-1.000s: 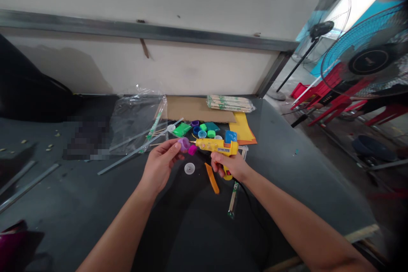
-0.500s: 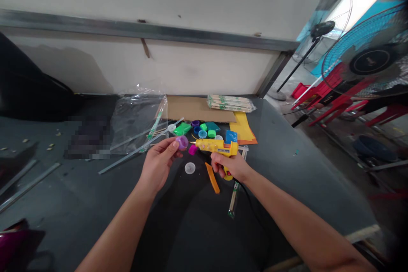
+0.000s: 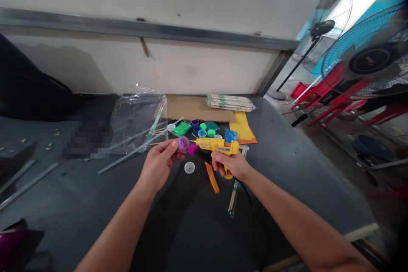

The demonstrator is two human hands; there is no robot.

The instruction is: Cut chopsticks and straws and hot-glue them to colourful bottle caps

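Right now we pinch a purple bottle cap [image 3: 182, 143] between the fingertips of our left hand [image 3: 158, 166], a firm, nearly closed grip that lifts the cap above the counter [image 3: 287, 187]. Our right hand [image 3: 228, 165] has its grip closed around the handle of a yellow hot glue gun [image 3: 216, 145], and the gun's nozzle points left, just beside the cap. A black cord [image 3: 251, 206] runs from the gun toward us across the counter. Under our hands lie a magenta cap [image 3: 192, 149], a white plastic disc [image 3: 189, 167], an orange plastic strip [image 3: 212, 177] and a small bundle of wooden sticks [image 3: 233, 198]. Just past the gun sit green and blue bottle caps [image 3: 202, 129], with yellow and orange paper [image 3: 241, 129] to their right. Farther back we see a cardboard sheet [image 3: 197, 108], a packet of wooden sticks [image 3: 230, 103] and a clear plastic bag [image 3: 137, 121].
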